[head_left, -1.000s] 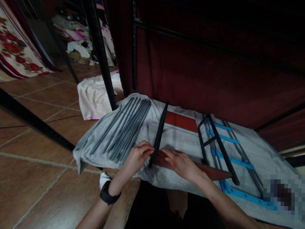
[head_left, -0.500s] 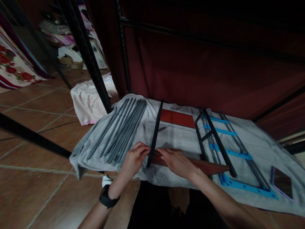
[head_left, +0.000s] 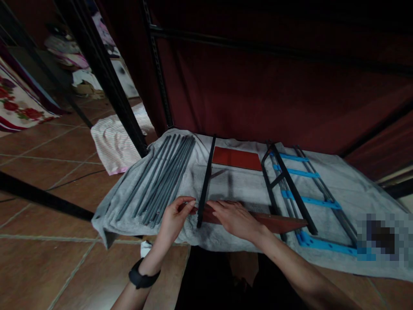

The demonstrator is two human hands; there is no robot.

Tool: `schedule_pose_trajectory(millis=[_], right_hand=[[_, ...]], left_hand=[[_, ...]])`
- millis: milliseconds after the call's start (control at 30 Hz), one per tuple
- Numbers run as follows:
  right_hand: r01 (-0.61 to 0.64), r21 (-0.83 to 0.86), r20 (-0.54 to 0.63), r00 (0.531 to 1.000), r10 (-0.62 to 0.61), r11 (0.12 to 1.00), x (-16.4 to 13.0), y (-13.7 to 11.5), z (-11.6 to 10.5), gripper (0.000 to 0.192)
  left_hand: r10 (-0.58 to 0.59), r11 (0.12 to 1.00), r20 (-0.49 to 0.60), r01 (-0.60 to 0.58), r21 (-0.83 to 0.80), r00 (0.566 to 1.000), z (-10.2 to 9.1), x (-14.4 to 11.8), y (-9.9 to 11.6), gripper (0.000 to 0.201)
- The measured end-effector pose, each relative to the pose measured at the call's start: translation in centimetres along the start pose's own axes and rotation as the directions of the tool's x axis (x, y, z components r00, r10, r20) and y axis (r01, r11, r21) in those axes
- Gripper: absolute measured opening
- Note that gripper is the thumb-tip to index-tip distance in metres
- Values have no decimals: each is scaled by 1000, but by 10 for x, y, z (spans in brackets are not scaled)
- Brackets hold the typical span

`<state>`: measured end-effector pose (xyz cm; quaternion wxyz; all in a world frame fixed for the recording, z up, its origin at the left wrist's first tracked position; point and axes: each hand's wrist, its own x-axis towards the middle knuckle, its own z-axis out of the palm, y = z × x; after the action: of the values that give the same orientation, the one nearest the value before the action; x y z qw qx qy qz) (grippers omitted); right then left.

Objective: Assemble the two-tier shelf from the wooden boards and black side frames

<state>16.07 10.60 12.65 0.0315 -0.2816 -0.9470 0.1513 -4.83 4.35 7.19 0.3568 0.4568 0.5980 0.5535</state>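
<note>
My left hand [head_left: 177,215] is pinched closed just left of a black metal bar [head_left: 206,181]. Whatever sits between its thumb and fingertips is too small to name. Across that bar, my right hand [head_left: 237,218] lies over the top of a brown board [head_left: 277,223], gripping it near the end that meets the bar. The board reaches right to a black metal frame [head_left: 290,193] with a crosspiece. Farther back, an orange-red panel [head_left: 237,158] spans between the bar and the frame.
Several grey rods [head_left: 167,181] lie left on a grey cloth [head_left: 109,215]. Blue strips joined with grey tubes [head_left: 325,200] lie right, next to a pixelated dark patch [head_left: 382,237]. Black posts [head_left: 106,86] rise at left; a dark red curtain [head_left: 274,99] hangs behind.
The view has shifted slightly. My left hand has drawn a little away from the bar, its fingertips still pinched. My right hand stays on the board.
</note>
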Motion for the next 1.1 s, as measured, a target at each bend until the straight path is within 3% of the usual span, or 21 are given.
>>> schedule_pose_trajectory(millis=[400, 533, 600, 700, 900, 1100], right_hand=[[12, -1, -5, 1000, -12, 1000, 0, 0, -1, 42], [6, -18, -13, 1000, -6, 1000, 1, 0, 0, 42], [1, -14, -14, 1000, -1, 1000, 1, 1, 1, 43], [2, -23, -16, 1000, -2, 1000, 2, 2, 2, 42], [9, -41, -19, 1000, -10, 999, 1, 1, 2, 43], [9, -44, -36, 999, -11, 999, 0, 0, 2, 42]], left_hand=[[-5, 998, 53, 8, -55, 999, -1, -1, 4, 30], [-65, 989, 84, 75, -125, 994, -1, -5, 8, 41], [-118, 977, 54, 126, -171, 992, 1, -6, 10, 44], [-162, 974, -14, 158, -163, 987, 4, -7, 10, 33], [-137, 980, -10, 134, -148, 991, 7, -5, 11, 27], [-195, 950, -39, 179, -256, 980, 8, -8, 11, 39]])
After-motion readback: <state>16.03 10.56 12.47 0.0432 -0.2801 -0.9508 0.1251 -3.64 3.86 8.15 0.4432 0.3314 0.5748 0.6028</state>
